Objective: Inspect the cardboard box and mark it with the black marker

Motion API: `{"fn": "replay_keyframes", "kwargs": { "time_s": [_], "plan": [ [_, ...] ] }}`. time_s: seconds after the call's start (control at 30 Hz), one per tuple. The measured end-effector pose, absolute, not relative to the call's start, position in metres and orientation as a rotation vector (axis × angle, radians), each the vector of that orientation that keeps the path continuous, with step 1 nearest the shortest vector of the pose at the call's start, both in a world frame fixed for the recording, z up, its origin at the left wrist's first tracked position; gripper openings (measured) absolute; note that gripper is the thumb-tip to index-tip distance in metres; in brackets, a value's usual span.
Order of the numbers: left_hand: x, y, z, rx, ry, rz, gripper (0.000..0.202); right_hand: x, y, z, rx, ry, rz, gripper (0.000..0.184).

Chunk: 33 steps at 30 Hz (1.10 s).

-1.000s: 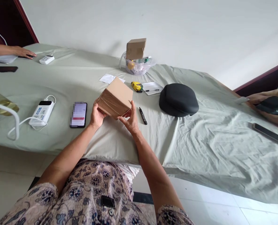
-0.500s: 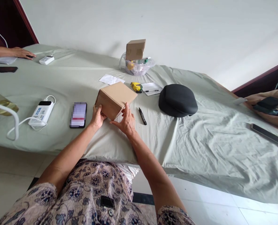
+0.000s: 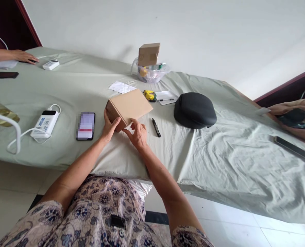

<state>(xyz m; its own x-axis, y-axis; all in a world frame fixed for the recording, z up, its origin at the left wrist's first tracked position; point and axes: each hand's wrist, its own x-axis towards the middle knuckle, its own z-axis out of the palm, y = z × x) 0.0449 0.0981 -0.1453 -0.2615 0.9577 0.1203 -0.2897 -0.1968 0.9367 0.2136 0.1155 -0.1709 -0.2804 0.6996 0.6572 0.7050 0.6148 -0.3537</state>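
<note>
A brown cardboard box [image 3: 132, 104] is tilted between my two hands over the cloth-covered table. My left hand [image 3: 110, 126] grips its left end, the thumb lying on the near side and the fingers round the far corner. At the near right edge, my right hand [image 3: 138, 133] pinches the box between thumb and forefinger, its other fingers curled. The box's underside is hidden. A black marker pen [image 3: 156, 127] lies just right of my right hand. To the left of my left hand rests a phone [image 3: 86, 126] with a partly blurred screen.
Behind the box are a yellow tape measure [image 3: 149, 95], white papers [image 3: 121, 86] and a clear basket [image 3: 152, 77] bearing another box [image 3: 149, 54]. A black case [image 3: 195, 110] stands right; a white power bank [image 3: 45, 124] with cable lies left. Other people's hands [image 3: 25, 56] show at both sides.
The box has turned and tipped slightly, so more of its top faces me. My left thumb has moved up onto its near side, and my right forefinger has come down along the edge.
</note>
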Motion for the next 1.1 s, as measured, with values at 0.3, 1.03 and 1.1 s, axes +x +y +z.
{"fn": "replay_keyframes", "kwargs": {
  "time_s": [0.3, 1.03, 1.1],
  "plan": [
    [0.049, 0.092, -0.130, 0.880, 0.985, 1.817, 0.083, 0.218, 0.113, -0.160, -1.056, -1.965, 0.110, 0.049],
    [0.024, 0.107, -0.132, 0.855, 0.916, 1.728, 0.055, 0.270, 0.154, -0.163, -1.101, -1.153, 0.578, 0.057],
    [0.025, 0.107, -0.130, 0.865, 0.894, 1.711, 0.058, 0.270, 0.157, -0.166, -1.093, -1.158, 0.604, 0.057]
  ]
}}
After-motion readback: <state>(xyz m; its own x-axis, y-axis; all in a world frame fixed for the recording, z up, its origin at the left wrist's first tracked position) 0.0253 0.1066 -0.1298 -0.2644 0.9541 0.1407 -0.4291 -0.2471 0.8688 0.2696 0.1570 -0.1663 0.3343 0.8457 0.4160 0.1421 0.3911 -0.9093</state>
